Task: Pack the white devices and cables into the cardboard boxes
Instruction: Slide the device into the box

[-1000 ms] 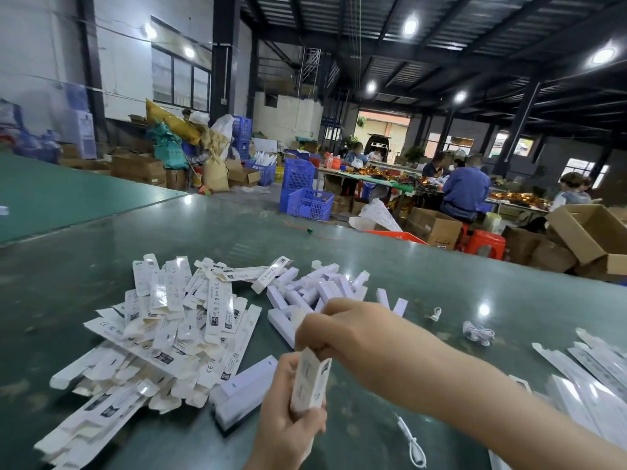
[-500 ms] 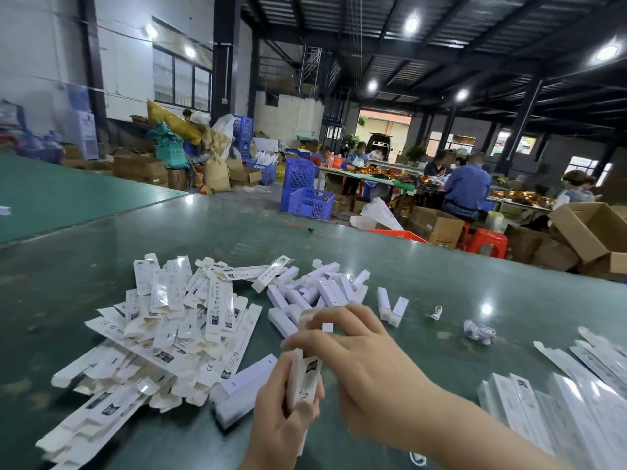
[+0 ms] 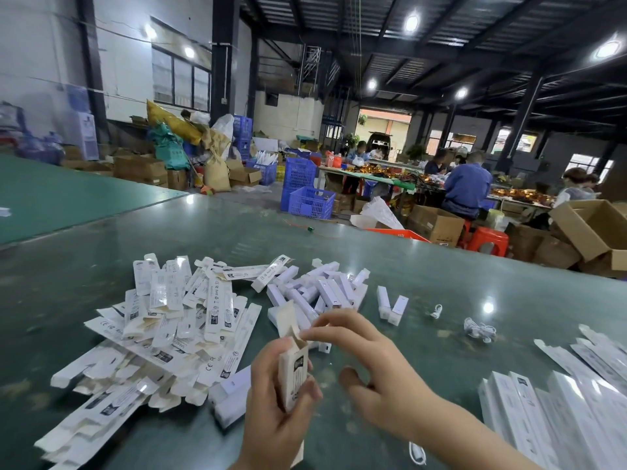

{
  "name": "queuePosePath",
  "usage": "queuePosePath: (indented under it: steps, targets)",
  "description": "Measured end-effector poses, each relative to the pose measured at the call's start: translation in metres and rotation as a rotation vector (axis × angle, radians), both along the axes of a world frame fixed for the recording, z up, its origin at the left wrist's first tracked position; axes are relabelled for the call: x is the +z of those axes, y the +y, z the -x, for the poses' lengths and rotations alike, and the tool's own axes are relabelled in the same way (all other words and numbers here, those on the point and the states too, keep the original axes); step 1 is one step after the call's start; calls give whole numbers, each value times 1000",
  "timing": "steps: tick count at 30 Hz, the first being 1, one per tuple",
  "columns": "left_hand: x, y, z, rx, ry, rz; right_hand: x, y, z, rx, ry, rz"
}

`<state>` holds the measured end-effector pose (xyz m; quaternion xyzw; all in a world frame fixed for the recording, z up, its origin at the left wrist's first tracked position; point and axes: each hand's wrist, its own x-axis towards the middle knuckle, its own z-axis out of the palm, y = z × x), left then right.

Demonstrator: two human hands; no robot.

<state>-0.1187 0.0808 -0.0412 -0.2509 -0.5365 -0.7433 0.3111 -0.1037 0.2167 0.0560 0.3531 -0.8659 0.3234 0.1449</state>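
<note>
1. I'm gripping the small white cardboard box (image 3: 293,374) upright in my left hand (image 3: 274,412), flap open upward.
2. My right hand (image 3: 369,361), empty and loosely spread, is touching its mouth; the white stick-shaped devices (image 3: 319,293) are lying just beyond on the green table (image 3: 441,283).

We are looking down at a dark green, glossy desk (image 3: 203,239) that is reflecting the ceiling lamps. A loose heap of flat, unfolded white cartons (image 3: 163,334) is lying on its left half, overlapping every which way. Just beyond, toward the middle, a pile of white devices (image 3: 319,293) is sitting (two more (image 3: 390,308) are lying slightly apart to its right). Further right, a small coiled cable (image 3: 436,311) and a bigger bundle of cables (image 3: 479,330) are resting on the bare surface. Along the right edge, folded white boxes (image 3: 556,412) are lying side by side.
</note>
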Motion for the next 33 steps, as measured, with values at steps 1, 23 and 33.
queuePosePath:
  steps: [1,23,33]
  targets:
    - [2,-1,0,-19,3,-8,1,0,1,6,23,-31]
    - [-1,-3,3,-69,-35,25,8,-22,5,-16,-262,444]
    - [-6,-1,6,-71,6,17,10,-35,-5,-95,-326,584]
